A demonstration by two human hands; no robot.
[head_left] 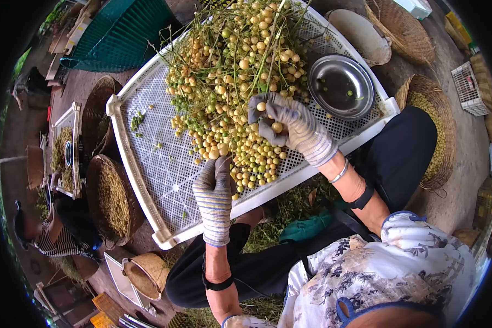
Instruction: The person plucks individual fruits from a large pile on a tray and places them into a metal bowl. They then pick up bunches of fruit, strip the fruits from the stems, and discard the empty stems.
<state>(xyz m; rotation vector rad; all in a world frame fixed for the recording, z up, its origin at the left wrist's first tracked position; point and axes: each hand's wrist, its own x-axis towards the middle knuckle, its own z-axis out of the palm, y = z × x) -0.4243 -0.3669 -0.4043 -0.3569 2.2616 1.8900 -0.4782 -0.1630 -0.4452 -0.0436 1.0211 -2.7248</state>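
Observation:
A heap of small round yellow and green fruits on thin green stems covers much of a white perforated plastic tray in front of me. Loose fruits lie along its near side. My left hand, in a striped glove with grey fingers, is closed at the near edge of the heap, a yellow fruit at its fingertips. Over the heap's right side, my gloved right hand curls round yellow fruits; its palm is partly hidden. Right of it, a steel bowl on the tray has a few green bits inside.
A wicker basket of fruits stands by my right knee. To the left are another filled basket, a green basket and a bucket. A co-worker sits at the far left beside a second tray.

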